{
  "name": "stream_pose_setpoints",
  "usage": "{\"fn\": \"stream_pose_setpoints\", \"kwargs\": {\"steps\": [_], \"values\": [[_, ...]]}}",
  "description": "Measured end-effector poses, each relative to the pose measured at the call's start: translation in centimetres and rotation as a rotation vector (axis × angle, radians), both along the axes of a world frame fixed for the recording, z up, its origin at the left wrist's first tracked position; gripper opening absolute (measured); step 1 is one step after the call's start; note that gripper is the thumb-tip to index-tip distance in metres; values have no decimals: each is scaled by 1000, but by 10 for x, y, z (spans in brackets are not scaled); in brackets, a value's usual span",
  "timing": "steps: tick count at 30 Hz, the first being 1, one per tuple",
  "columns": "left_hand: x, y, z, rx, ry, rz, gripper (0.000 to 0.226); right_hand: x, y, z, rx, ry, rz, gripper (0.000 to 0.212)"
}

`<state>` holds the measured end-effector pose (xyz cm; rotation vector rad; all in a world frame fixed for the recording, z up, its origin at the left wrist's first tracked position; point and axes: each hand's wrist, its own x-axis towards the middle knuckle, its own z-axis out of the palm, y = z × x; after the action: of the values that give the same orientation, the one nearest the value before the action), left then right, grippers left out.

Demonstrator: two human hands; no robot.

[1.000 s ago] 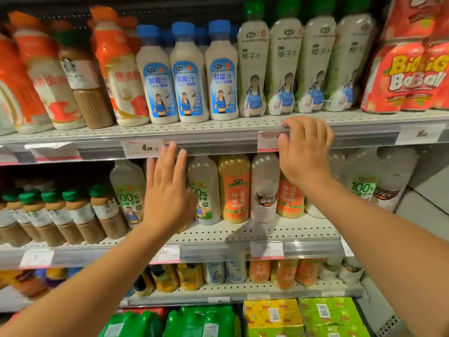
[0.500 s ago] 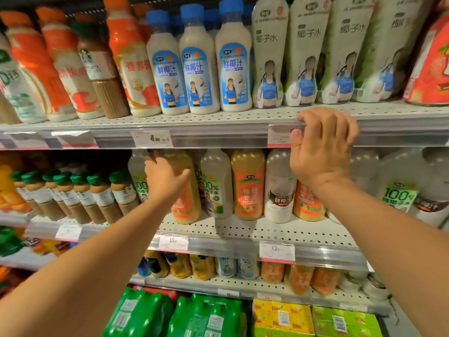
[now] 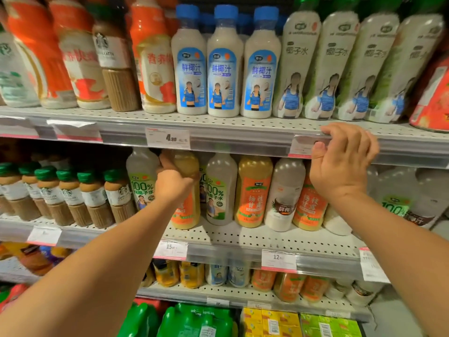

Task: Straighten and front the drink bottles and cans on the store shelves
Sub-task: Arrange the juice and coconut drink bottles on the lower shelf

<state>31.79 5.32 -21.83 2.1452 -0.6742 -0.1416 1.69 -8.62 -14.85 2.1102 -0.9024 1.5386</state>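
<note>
The full, heavy, smooth-sided orange-label bottle [image 3: 185, 190] is gripped at its shoulder by the left hand [image 3: 173, 183], fingers curled round it, near the middle shelf's front edge [image 3: 243, 242]; the upper shelf's edge [image 3: 243, 139] is clasped by the right hand [image 3: 345, 161].

My left hand [image 3: 173, 183] and right hand [image 3: 340, 164] are bare, with no gloves, rings or watch. Both my forearms are uncovered right to the frame's edge. My thumbnail is short.

A shop's drinks aisle is shown. Perforated metal shelves [image 3: 243, 122] are stacked in tiers and packed with rows of identical bottles [image 3: 222, 66]. Price tags [image 3: 167, 138] are clipped along the shelf edges, and shrink-wrapped multipacks [image 3: 196, 321] are stocked at six o'clock.
</note>
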Motion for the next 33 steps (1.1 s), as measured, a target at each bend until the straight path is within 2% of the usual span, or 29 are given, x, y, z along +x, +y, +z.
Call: {"fn": "stream_pose_setpoints", "kwargs": {"steps": [5, 9, 13, 15, 19, 23, 25, 29, 31, 33], "values": [[2, 20, 4, -3, -154, -78, 95, 0, 20, 9, 165, 51, -40, 35], [-9, 46, 15, 6, -135, -122, 95, -9, 44, 18, 329, 140, -13, 42], [-17, 74, 22, 2, -135, -204, 75, -18, 62, 29, 554, 250, 25, 57], [-20, 87, 23, -13, -143, -239, 75, -19, 73, 32, 626, 246, 31, 63], [-28, 109, 23, -39, -159, -281, 84, -13, 115, 4, 640, 166, 86, 59], [-45, 127, 17, -89, -189, -371, 82, 5, 158, -41, 788, 276, 234, 61], [-57, 132, 15, -67, -200, -406, 87, 19, 178, -53, 920, 307, 307, 73], [-90, 139, 15, -83, -117, -454, 90, 39, 216, -72, 1311, 307, 456, 120], [-111, 138, 13, -86, -79, -453, 89, 45, 233, -86, 1371, 269, 478, 132], [-132, 134, 10, -97, -23, -436, 87, 44, 251, -100, 1367, 126, 426, 134]]}}
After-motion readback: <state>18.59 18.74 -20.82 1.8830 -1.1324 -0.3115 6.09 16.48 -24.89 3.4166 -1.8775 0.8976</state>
